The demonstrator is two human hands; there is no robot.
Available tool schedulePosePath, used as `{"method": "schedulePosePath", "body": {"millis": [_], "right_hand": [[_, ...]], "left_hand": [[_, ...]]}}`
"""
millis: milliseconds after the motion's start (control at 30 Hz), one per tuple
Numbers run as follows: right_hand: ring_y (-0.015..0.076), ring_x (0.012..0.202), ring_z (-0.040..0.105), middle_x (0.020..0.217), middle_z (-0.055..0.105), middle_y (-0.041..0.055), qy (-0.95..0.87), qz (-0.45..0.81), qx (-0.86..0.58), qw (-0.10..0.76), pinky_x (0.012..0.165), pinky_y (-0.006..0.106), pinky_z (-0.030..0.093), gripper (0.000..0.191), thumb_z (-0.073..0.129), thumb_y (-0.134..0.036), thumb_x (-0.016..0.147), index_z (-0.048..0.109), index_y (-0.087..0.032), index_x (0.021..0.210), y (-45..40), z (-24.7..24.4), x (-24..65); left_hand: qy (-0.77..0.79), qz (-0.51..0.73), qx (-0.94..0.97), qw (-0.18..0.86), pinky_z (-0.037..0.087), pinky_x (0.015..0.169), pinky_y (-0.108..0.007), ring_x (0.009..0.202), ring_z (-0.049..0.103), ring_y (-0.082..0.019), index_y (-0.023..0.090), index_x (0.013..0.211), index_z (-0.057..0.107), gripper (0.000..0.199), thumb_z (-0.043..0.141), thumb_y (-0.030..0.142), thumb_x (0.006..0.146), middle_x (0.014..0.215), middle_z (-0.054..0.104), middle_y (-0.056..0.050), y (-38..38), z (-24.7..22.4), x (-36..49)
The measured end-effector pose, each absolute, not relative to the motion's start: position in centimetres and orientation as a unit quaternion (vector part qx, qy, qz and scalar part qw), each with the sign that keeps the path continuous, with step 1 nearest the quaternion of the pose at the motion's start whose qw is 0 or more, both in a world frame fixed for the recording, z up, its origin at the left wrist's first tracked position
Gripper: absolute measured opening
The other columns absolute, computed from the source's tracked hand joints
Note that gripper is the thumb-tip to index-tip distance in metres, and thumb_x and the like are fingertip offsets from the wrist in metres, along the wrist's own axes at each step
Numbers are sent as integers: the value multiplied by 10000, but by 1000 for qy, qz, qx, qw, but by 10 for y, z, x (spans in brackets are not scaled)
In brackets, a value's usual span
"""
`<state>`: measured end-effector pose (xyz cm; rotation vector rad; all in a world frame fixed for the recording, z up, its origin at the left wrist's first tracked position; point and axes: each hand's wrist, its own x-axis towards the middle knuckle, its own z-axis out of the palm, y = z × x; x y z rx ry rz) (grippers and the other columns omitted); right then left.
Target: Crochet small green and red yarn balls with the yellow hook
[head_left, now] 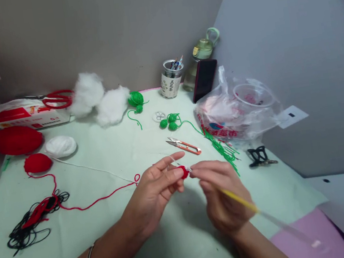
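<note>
My left hand (157, 182) pinches a small red crochet piece (183, 171), its index finger stretched out with white yarn running over it. My right hand (226, 194) is closed around a crochet hook with a yellow handle (237, 198); its tip is at the red piece, hidden by the fingers. The rear of the handle is blurred. Red yarn (99, 201) and white yarn (96, 167) trail from the left hand to a red ball (37, 163) and a white ball (61, 146). Just beyond the fingertips lie orange thread snips (185, 146).
Green crocheted balls (172, 121) and cut green strands (224, 149) lie beyond and to the right. White stuffing (113, 106), a pencil tin (171, 82), a phone (205, 79) and a plastic bag (233, 111) line the back. Tangled black cord (23, 233) is at left.
</note>
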<state>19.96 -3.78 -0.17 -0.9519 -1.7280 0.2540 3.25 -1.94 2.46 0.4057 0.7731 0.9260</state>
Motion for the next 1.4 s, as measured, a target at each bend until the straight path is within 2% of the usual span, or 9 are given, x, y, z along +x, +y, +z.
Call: {"method": "schedulePosePath", "body": {"millis": [100,200,300,433,600,767,867,1133,1400], "right_hand": [[183,730,686,836,706,38,-630,254,-395,618,650,347,594,228,558,-145,1010,758,-242,1060,-31,5,196],[161,670,662,879,716,43,-585,352,-375,627,595,326,568,193,575,-204,1017,762,-237,985,-24,6,193],[193,802,706,926,765,51,-614,321,-385,609,668,339,584,173,619,-182,992,780,-246,990,-21,5,190],[177,731,695,885,759,35,-656,263,-401,583,670,340,592,218,605,-133,990,777,-261,1032,-26,6,187],[207,919,734,1068,762,48,-736,106,-419,521,761,341,616,351,693,-93,926,784,-330,1168,-33,-2,189],[160,707,677,861,725,22,-594,305,-403,626,630,310,575,219,602,-171,1007,787,-280,1052,-23,-2,197],[146,684,651,875,721,22,-557,413,-376,615,607,295,552,174,619,-250,1013,791,-265,994,-18,0,196],[135,736,669,930,758,23,-512,485,-388,594,682,279,564,156,645,-281,1009,800,-272,1017,-19,-5,195],[137,695,684,862,759,34,-460,547,-346,607,650,270,567,208,587,-326,1040,738,-224,938,-15,1,198]], "left_hand": [[381,461,220,771,442,729,-240,659,543,-84,186,1178,785,374,843,218,810,727,626,30,-17,24,30],[388,464,267,750,443,743,-264,681,554,-100,210,1171,792,363,837,231,811,789,661,15,-18,22,31],[389,454,303,742,448,757,-289,716,571,-125,219,1171,792,370,843,257,807,854,705,-10,-18,19,32],[411,471,295,723,440,779,-292,725,559,-124,237,1182,792,404,873,286,789,828,689,6,-19,16,34],[381,438,217,785,456,763,-260,733,559,-107,208,1168,804,382,866,290,800,864,703,-16,-19,15,35],[376,434,190,796,441,670,-220,640,532,-71,167,1116,819,326,860,216,796,765,672,2,-12,19,28],[394,443,235,770,435,673,-230,634,546,-76,189,1124,813,314,847,228,814,754,681,11,-12,20,27],[376,434,314,756,467,768,-268,770,625,-122,226,1241,751,390,812,258,857,898,750,-16,-16,14,31],[403,425,324,743,457,757,-259,707,591,-89,265,1201,781,345,800,290,857,864,682,21,-16,17,27]]}}
